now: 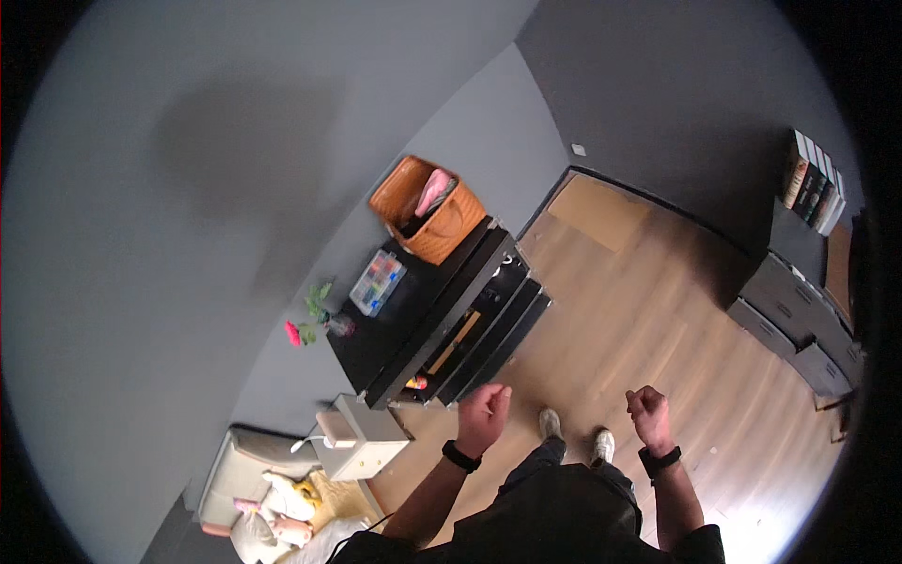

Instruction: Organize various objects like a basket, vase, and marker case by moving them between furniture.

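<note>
My left hand (484, 419) hangs loosely curled, with nothing visible in it, in front of the lower corner of a black chest of drawers (416, 303). Whether it touches the chest I cannot tell. Several drawers (486, 345) stand pulled out by differing amounts. Inside, a light wooden strip (454, 343) and a red-and-yellow item (417, 382) show. My right hand (650, 416) is curled into a fist over the wood floor, apart from any object. On the chest top sit a woven basket (451, 229) holding pink cloth (433, 190), a clear compartment box (378, 282) and a glass vase (342, 325) with a red flower (292, 333).
Below left are a white nightstand (370, 451) with a lamp (337, 430) and a bed (246, 451) bearing plush toys (289, 497). To the right, a dark cabinet (782, 296) carries upright books (814, 183). A flat cardboard sheet (597, 211) lies on the floor (606, 331) in the corner.
</note>
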The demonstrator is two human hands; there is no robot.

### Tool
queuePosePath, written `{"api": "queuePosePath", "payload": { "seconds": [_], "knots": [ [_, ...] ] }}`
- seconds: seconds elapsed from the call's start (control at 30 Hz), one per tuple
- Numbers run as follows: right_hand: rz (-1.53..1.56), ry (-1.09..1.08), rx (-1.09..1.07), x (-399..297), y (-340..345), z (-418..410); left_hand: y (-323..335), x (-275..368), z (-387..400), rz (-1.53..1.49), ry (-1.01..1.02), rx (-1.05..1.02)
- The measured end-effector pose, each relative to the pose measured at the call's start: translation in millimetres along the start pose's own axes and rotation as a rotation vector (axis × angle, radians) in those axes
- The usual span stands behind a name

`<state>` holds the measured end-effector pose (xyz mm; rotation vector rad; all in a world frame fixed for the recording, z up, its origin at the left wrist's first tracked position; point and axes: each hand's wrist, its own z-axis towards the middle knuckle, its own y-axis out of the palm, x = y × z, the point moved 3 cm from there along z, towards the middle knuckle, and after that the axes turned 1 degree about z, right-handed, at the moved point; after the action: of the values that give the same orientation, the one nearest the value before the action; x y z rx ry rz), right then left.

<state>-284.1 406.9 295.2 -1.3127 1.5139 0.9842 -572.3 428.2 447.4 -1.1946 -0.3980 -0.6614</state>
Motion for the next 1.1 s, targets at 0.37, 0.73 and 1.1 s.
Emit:
{"api": "queuePosePath", "payload": {
  "seconds": [0.37, 0.73, 1.1],
  "knots": [
    [-0.054, -0.025, 0.144, -29.9, 31.6, 62.9, -4.2, -206.1, 137.5, -1.159, -1.063, 0.033],
    [-0.011, -0.015, 0.268, -94.8, 103.1, 106.4, -69.0, -371.5, 290.3, -0.981, -1.384, 0.283],
    [-0.07, -0.06, 0.393, -85.0, 64.0, 109.1, -44.5, -426.8, 327.1, -1.075, -1.067, 0.14]
  ]
}}
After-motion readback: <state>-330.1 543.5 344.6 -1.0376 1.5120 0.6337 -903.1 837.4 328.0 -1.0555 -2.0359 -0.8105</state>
